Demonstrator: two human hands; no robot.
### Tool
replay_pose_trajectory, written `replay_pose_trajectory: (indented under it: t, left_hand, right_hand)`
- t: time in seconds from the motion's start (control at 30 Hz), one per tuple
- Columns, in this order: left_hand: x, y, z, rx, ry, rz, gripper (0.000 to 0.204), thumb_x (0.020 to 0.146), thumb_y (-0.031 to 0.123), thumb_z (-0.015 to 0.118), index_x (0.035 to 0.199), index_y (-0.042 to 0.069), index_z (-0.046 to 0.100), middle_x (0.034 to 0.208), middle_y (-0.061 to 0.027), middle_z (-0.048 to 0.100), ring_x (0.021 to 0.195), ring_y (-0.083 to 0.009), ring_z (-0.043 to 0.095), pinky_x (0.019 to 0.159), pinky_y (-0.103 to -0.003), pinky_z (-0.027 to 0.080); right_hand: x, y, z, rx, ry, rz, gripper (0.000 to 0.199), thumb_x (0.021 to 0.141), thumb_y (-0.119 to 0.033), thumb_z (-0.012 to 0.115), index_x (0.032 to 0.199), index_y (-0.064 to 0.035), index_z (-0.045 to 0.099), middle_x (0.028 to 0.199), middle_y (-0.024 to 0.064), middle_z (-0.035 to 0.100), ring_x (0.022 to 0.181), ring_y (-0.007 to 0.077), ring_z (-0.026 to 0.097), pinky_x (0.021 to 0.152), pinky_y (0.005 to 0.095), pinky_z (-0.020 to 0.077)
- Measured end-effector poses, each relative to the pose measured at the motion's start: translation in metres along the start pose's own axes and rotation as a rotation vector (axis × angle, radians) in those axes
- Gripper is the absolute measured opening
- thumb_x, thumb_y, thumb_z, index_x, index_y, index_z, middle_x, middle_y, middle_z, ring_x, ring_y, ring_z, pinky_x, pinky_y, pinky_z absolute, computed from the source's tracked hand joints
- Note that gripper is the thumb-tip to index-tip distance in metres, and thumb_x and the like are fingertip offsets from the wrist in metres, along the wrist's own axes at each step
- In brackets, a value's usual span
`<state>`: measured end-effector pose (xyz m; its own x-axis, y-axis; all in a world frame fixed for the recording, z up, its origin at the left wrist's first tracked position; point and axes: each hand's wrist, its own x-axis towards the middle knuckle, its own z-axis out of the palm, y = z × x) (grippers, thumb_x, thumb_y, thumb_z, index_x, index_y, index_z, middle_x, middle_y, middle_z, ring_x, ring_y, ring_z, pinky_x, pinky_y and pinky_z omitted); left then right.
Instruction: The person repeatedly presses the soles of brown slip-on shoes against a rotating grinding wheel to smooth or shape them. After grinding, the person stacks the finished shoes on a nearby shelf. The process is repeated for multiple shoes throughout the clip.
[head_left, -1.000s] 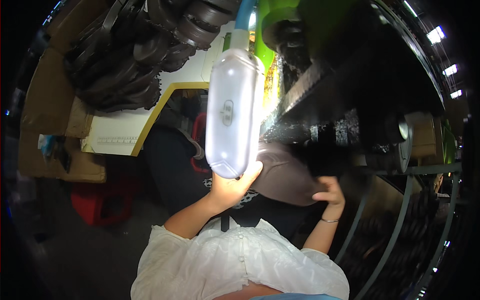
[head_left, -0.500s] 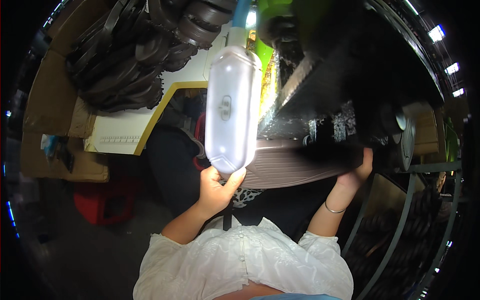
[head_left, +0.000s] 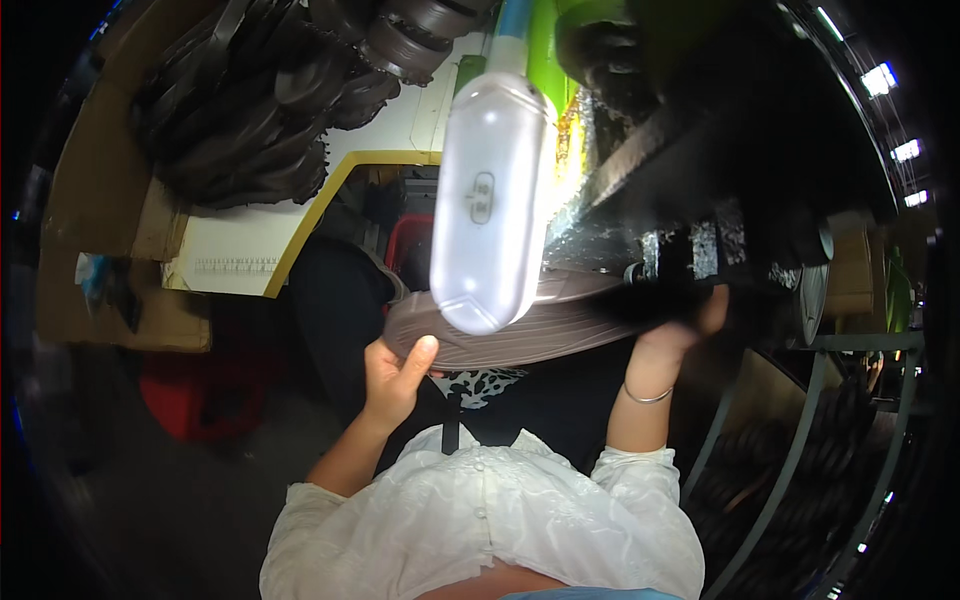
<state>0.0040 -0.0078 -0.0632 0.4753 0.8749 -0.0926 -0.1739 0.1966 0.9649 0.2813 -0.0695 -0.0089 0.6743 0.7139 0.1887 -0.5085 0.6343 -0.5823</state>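
Observation:
A long brown shoe sole (head_left: 540, 345) with curved grooves lies crosswise in front of me, below a glowing white capsule-shaped lamp (head_left: 490, 210) that covers part of it. My left hand (head_left: 395, 380) is closed on the sole's left end, thumb on the near edge and fingers behind it. Near the sole's right end, at the dark machine (head_left: 740, 190), is my right hand (head_left: 685, 330). Its fingers are blurred and lost in shadow, so their grip cannot be made out. The right part of the sole also fades into the dark.
Many dark brown soles (head_left: 260, 120) are heaped on a white table (head_left: 230, 250) with a yellow edge at the left. Cardboard (head_left: 110, 240) stands beside it, above a red stool (head_left: 200, 395). A metal rack (head_left: 815, 420) holding dark items is at my right.
My left hand and the sole's left end have shifted left, so more of the sole shows beside the lamp. My right hand has moved slightly left. The lamp appears farther right and higher.

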Motion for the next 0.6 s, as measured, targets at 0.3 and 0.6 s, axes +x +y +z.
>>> replay_pose_trajectory:
  t: [0.3, 0.6]
  left_hand:
    - [0.003, 0.023, -0.061, 0.154, 0.218, 0.223, 0.026, 0.086, 0.014, 0.056, 0.104, -0.004, 0.056, 0.098, -0.0060, 0.059, 0.089, -0.0103, 0.053, 0.082, -0.025, 0.040]
    - [0.008, 0.004, -0.132, 0.085, 0.055, -0.069, 0.025, 0.084, 0.020, 0.060, 0.094, -0.002, 0.057, 0.077, -0.0085, 0.062, 0.060, -0.0138, 0.059, 0.052, -0.024, 0.047]
  right_hand:
    - [-0.058, 0.069, 0.012, 0.039, 0.145, 0.007, 0.043, 0.073, -0.028, 0.047, 0.108, -0.0030, 0.050, 0.103, 0.0108, 0.055, 0.098, 0.0220, 0.053, 0.087, 0.0341, 0.0415]
    - [-0.072, 0.091, 0.027, -0.246, -0.066, 0.067, 0.058, 0.070, -0.023, 0.054, 0.120, 0.0029, 0.039, 0.110, 0.0136, 0.050, 0.103, 0.0221, 0.049, 0.092, 0.0336, 0.0377]
